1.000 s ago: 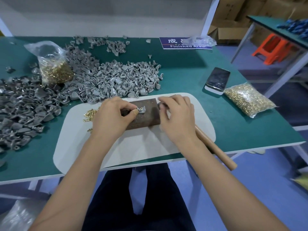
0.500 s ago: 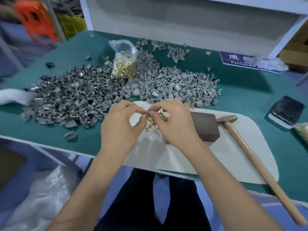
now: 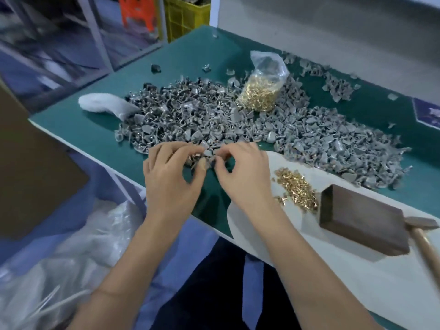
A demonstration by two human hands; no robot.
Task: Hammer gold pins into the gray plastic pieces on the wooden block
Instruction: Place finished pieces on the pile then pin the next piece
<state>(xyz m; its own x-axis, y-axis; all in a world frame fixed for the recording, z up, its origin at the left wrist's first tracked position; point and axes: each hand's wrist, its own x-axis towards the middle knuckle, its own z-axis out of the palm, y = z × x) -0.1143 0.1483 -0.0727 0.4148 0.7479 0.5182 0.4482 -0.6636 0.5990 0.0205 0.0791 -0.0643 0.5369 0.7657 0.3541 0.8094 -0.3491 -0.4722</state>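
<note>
green-topped table (image 3: 190,55), orange stool (image 3: 137,13), yellow crate (image 3: 188,17)

factory assembly bench | gray plastic pieces (image 3: 238,120) heaped | bagged gold pins (image 3: 260,92)

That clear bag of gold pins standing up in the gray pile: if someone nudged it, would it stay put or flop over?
The bag of gold pins would probably slump rather than slide: its thin plastic looks floppy and its neck is loose and crumpled. Packed with metal pins, it is likely heavy for its size. The gray plastic pieces heaped round its base may help steady it.
</note>
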